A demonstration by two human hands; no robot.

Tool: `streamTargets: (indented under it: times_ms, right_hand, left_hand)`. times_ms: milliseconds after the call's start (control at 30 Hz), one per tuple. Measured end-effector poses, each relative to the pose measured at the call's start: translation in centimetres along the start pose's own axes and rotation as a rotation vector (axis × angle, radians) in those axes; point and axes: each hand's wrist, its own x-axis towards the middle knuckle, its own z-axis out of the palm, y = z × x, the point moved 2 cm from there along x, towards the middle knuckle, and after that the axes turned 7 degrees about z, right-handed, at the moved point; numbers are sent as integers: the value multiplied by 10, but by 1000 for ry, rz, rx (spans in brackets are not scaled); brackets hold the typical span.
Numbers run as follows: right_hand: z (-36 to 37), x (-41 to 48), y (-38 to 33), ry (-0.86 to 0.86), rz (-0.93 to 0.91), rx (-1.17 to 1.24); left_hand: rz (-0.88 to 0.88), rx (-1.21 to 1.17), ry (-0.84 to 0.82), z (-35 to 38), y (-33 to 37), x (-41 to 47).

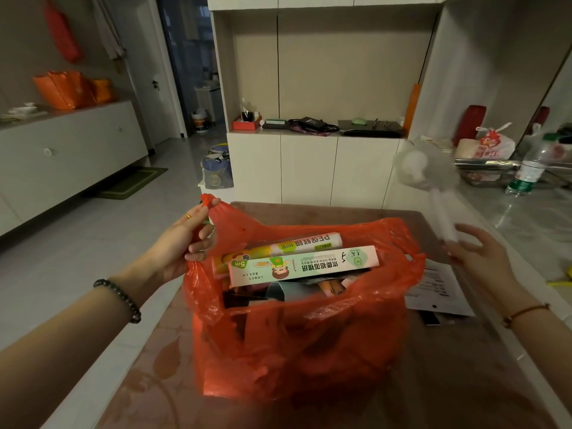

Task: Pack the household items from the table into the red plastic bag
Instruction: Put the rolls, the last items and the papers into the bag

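The red plastic bag [297,342] stands open on the brown table [325,209]. Inside lie a long pale green box [305,266], a yellow-and-white roll of wrap [281,247] and darker items beneath. My left hand [185,236] pinches the bag's left handle and lifts it. My right hand [478,255] holds the lower end of a white brush [428,178] in clear wrapping, tilted up to the right of the bag; the brush is blurred.
White papers [438,289] and a dark flat item lie on the table right of the bag. A white counter at right carries a water bottle [527,168] and a metal tray. White cabinets stand behind the table.
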Motion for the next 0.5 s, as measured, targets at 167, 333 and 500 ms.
streamTargets:
  times_ms: [167, 333, 500]
  right_hand:
    - [51, -54, -56, -373, -369, -464]
    - [138, -83, -28, -547, -430, -680]
    - [169, -91, -3, -662, -385, -687]
  left_hand:
    - [-24, -10, -9, -1, 1, -2]
    - [-28, -2, -18, 1, 6, -6]
    - [-27, -3, -43, 2, 8, -10]
